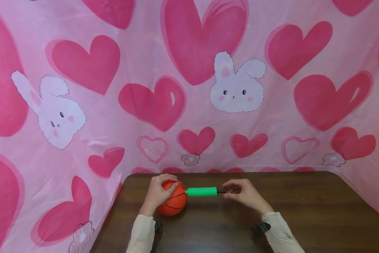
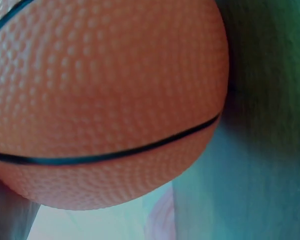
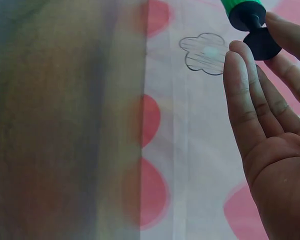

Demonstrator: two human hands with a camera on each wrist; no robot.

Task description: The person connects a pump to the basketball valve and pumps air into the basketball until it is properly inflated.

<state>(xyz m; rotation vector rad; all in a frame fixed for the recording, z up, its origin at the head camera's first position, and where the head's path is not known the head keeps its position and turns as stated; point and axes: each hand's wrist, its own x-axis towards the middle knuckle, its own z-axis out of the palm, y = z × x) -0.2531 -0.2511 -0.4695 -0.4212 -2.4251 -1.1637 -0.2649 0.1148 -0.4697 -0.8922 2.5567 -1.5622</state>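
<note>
An orange mini basketball (image 1: 177, 204) with black seams sits on the table, and its pebbled surface fills most of the left wrist view. My left hand (image 1: 157, 192) holds it from the left and over the top. A green hand pump (image 1: 202, 192) lies level against the ball's right side, its tip meeting the ball; whether a needle is inside cannot be seen. At the pump's other end, my right hand (image 1: 247, 192) pinches the black handle (image 3: 262, 45) between thumb and forefinger. The other right fingers are extended in the right wrist view.
Beneath everything is a dark brown wooden table (image 1: 208, 228) with rounded far corners. A pink cloth (image 1: 205, 116) printed with hearts and rabbits hangs behind it and along the sides. Each wrist carries a black strapped device (image 1: 260, 229).
</note>
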